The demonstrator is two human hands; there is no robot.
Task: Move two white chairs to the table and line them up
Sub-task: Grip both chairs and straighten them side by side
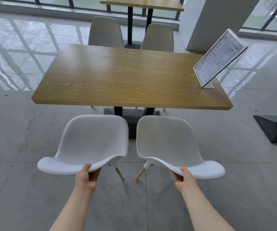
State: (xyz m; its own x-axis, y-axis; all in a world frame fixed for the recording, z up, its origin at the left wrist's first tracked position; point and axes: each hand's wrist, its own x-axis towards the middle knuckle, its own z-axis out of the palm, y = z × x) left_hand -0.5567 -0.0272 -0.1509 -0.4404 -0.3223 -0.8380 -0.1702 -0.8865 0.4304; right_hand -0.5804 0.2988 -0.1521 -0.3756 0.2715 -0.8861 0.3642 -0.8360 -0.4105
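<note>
The top edge of the left chair [91, 144] is gripped by the left hand [87, 176], that of the right chair [171, 145] by the right hand [184, 178]. Both smooth white shells stand side by side, seats pointing far toward the wooden table [126, 77].

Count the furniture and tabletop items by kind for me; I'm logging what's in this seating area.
White chairs on the near side, one in the left hand and one in the right hand: 2
Grey chairs across the table: 2
Wooden tables with tops in view: 2
Menu stand: 1
Total: 7
</note>
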